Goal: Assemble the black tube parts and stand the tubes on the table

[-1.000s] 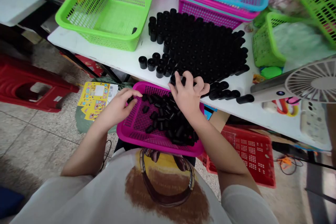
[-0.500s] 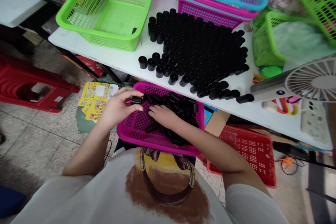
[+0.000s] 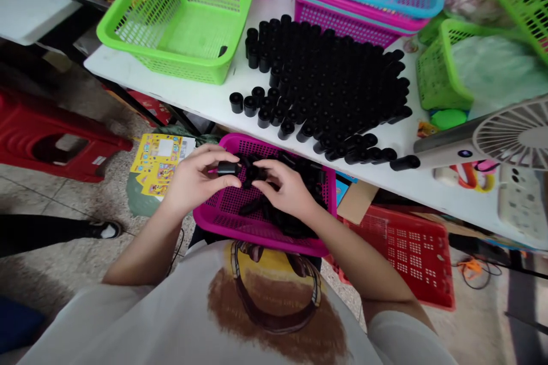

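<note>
Over a magenta basket [image 3: 261,242], my left hand [image 3: 194,179] pinches a short black cylinder [image 3: 228,168] between thumb and fingertips. My right hand [image 3: 289,188] faces it, its thumb and fingers closed on a small black part [image 3: 249,175] whose exact shape I cannot make out. A narrow gap, hard to judge, lies between the two pieces. Loose black parts [image 3: 282,222] fill the right side of the basket, partly hidden under my right hand. On the white table beyond, many black cylinders [image 3: 325,80] stand close together, and one [image 3: 405,162] lies on its side.
A green basket [image 3: 188,71] with one small black piece stands on the table's left. Stacked blue and magenta baskets [image 3: 368,3] are behind the cylinders. To the right sits a fan [image 3: 509,131]. A red stool [image 3: 64,142] and another person's foot [image 3: 109,231] are at left.
My right hand has lifted out of the loose parts with a small black part and come up beside the cylinder in my left hand. Another person's leg has appeared at left.
</note>
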Motion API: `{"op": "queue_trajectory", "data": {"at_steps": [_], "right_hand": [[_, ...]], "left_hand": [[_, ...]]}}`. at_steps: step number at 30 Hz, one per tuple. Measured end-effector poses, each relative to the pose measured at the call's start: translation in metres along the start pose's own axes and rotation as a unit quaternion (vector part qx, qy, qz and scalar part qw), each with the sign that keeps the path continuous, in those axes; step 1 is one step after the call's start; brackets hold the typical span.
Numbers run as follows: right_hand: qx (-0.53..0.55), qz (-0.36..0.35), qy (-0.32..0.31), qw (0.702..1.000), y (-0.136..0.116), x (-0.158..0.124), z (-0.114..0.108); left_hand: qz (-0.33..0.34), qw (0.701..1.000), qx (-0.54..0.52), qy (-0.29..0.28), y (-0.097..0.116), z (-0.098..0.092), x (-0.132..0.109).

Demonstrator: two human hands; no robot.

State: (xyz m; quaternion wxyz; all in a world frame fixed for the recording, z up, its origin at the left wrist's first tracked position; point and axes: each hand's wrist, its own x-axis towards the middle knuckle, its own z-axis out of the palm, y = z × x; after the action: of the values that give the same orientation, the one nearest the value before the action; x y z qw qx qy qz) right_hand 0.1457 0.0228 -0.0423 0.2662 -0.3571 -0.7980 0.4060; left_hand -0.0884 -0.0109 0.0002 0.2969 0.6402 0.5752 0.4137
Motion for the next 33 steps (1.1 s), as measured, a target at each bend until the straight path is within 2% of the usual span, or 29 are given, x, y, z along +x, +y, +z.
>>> {"op": "queue_trajectory", "data": {"at_steps": [2,7,12,17,20,26,31,33], "right_hand": [[0.075,-0.018,0.059,0.995,-0.01,-0.005,-0.007],[0.042,-0.068,0.094,0.992,-0.02,-0.013,-0.009],[-0.029,-0.071,0.102,0.992,-0.019,-0.016,-0.01],[-0.006,-0.057,0.105,0.993,-0.019,-0.02,-0.013],[-0.055,-0.064,0.115,0.99,-0.019,-0.021,-0.014],[-0.146,-0.096,0.13,0.976,-0.019,-0.017,-0.017],[-0.149,-0.136,0.211,0.956,-0.024,-0.012,-0.015],[-0.132,-0.121,0.209,0.961,-0.023,-0.012,-0.015]], "left_hand": [[0.013,1.0,-0.004,-0.012,0.004,0.002,-0.001],[0.011,1.0,-0.007,-0.02,0.008,0.009,-0.002],[0.016,1.0,0.023,-0.011,0.009,0.013,-0.003],[0.021,0.999,-0.008,-0.03,0.008,0.017,-0.001],[0.018,0.998,-0.014,-0.055,0.01,0.021,0.0],[0.0,0.984,0.013,-0.176,0.024,0.032,0.004],[-0.03,0.986,0.033,-0.163,0.033,0.033,0.009],[-0.026,0.986,0.021,-0.16,0.034,0.033,0.01]]}}
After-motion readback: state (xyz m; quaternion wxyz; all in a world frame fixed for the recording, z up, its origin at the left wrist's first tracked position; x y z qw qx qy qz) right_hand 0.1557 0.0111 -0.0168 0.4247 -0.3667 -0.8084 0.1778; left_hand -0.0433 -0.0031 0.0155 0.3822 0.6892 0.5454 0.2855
